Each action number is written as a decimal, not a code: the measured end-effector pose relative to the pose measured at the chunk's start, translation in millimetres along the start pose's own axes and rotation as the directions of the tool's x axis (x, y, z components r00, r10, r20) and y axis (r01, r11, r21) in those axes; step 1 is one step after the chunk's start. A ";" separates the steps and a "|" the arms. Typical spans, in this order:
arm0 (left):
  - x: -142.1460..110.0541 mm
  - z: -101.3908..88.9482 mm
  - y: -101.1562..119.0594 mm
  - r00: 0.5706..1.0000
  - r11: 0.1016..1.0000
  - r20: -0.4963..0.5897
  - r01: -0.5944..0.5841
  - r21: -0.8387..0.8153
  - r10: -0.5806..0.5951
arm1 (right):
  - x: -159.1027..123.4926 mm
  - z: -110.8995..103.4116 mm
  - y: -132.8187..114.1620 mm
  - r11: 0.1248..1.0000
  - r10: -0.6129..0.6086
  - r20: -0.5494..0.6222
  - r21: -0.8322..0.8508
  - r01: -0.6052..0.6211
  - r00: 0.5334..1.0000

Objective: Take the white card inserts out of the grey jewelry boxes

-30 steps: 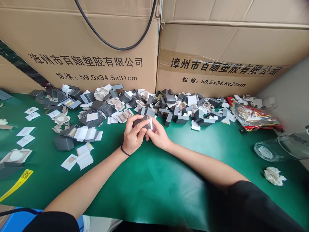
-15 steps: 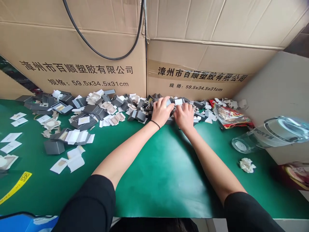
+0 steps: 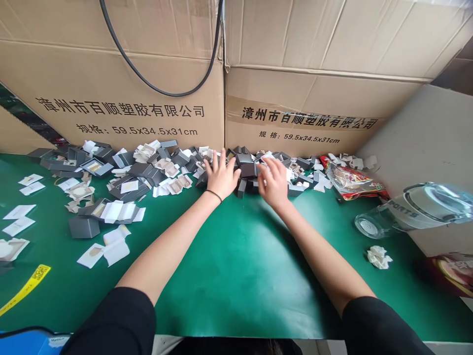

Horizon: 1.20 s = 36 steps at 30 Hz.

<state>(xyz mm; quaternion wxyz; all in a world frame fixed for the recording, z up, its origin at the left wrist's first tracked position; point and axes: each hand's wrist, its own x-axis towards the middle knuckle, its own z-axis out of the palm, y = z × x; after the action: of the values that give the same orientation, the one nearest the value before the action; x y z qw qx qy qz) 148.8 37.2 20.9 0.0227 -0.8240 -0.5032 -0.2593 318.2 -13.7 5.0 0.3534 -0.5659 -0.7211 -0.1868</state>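
Observation:
My left hand [image 3: 222, 178] is open, its fingers spread over the near edge of a heap of small dark grey boxes and white paper inserts. To its right my right hand [image 3: 274, 183] is over the same heap, fingers apart and bent, with nothing visible in them. Between the two hands lies a dark grey box [image 3: 248, 170]. Whether the fingertips touch the pieces beneath them I cannot tell. Left of my hands the heap goes on with an open grey box [image 3: 96, 167] and a pale cardboard insert [image 3: 176, 186].
Large cardboard cartons [image 3: 140, 74] stand behind the heap, a black cable [image 3: 173, 93] hanging before them. On the right are a red snack bag [image 3: 354, 182], a clear bottle [image 3: 417, 209] and crumpled tissue [image 3: 379, 257]. A yellow strip [image 3: 25, 288] lies on the green tabletop [image 3: 229, 276].
Both hands held a small grey box near the middle, then reached forward to the heap. The box has left them. My left hand has since moved left, and the hands are further apart.

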 end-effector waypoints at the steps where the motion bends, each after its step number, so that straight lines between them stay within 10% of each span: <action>1: -8.3 -1.4 -8.9 0.999 0.999 0.028 0.033 0.024 -0.034 | -0.3 3.3 -10.6 0.997 -0.074 0.047 0.034 0.073 0.996; 9: -34.2 -14.5 -52.2 0.990 0.979 0.115 -0.107 0.175 0.087 | -9.0 48.4 -61.5 0.967 -0.214 0.293 -0.068 0.244 0.932; 18: -31.5 -24.5 -63.6 0.983 0.954 0.138 0.078 0.290 -0.122 | 8.6 48.4 -77.4 0.985 -0.070 0.332 -0.129 0.119 0.941; 26: -18.7 -50.1 -115.1 0.839 0.956 0.484 0.132 0.261 -0.248 | 3.2 58.9 -69.6 0.990 -0.130 0.349 0.096 0.102 0.928; 36: -41.0 -29.9 -77.8 0.976 0.920 0.215 -0.054 0.388 -0.034 | 3.5 53.8 -76.9 0.974 -0.099 0.335 0.226 0.023 0.937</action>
<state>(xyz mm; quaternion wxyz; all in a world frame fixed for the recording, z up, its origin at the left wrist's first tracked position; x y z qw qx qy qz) 56.6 33.0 10.9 0.1331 -0.8288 -0.5400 -0.0615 228.9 2.4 -19.1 0.2760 -0.5247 -0.8051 -0.0156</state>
